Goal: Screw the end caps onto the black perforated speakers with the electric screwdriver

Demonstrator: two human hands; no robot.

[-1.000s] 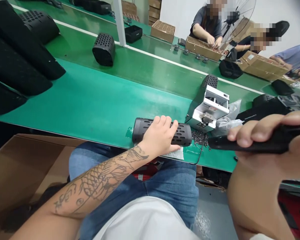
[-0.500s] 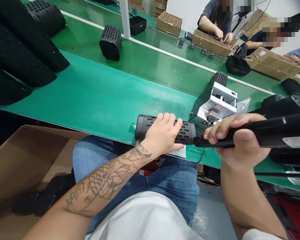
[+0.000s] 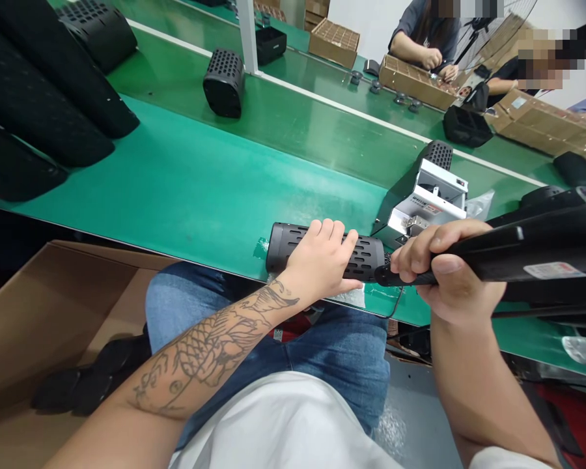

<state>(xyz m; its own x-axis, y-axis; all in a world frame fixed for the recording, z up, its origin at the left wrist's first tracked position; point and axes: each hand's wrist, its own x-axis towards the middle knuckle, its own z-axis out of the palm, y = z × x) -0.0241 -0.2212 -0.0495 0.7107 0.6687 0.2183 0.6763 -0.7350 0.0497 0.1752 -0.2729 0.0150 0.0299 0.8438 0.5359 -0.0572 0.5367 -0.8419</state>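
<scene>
Left hand: the left hand lies palm down over the black slotted housing, fingers wrapped across its top, pinning it near the bench's front edge, centre of the frame.
Right hand: the right hand is closed round a black electric screwdriver, which runs in from the right edge; its tip meets the housing's right end.
Housing: a long rounded shell lying on its side, left end free, right end against the driver tip.
Progress: by my reading, one screw at the right end is being driven or is about to be. Whether it is seated cannot be told, since the tip hides the hole. No finished unit can be told apart from the rest.
Screw supply: a white screw feeder stands just behind the hands.
Bench: the green bench carries more black housings at upper left and a short perforated one at upper centre.
Others: two co-workers' hands work over cardboard trays at the upper right.
Below: a cardboard box sits at lower left, beside the person's knees.
</scene>
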